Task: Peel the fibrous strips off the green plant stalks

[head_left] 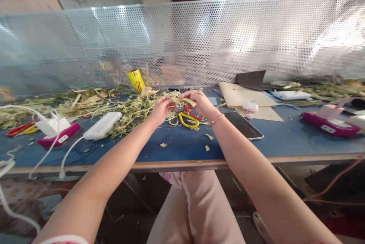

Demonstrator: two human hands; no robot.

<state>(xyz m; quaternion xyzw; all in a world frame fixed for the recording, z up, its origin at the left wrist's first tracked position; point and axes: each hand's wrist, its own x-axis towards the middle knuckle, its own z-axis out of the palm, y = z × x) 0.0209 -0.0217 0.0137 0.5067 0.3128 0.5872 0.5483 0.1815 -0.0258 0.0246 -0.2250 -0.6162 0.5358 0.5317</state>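
My left hand (162, 109) is closed in a pinch above the table; a bit of pale green plant shows at its fingertips. Close beside it, my right hand (200, 103) is closed too, gripping a flat pale green leaf strip (188, 102) that sticks out from its fingers. Both hands' fingertips nearly meet, and what lies between them is partly hidden. Just below rests a pair of scissors (189, 123) with red and yellow handles. A heap of dry greenish leaves and stems (131, 111) spreads to the left of my hands and behind them.
A phone or tablet (242, 125) lies right of my right wrist, near tan paper (239, 95). Leftward are a white power bank (103, 125), a purple power strip (58, 135) with cables, and more scissors (21, 128). Behind stand a yellow tube (136, 80) and a perforated metal screen (196, 42).
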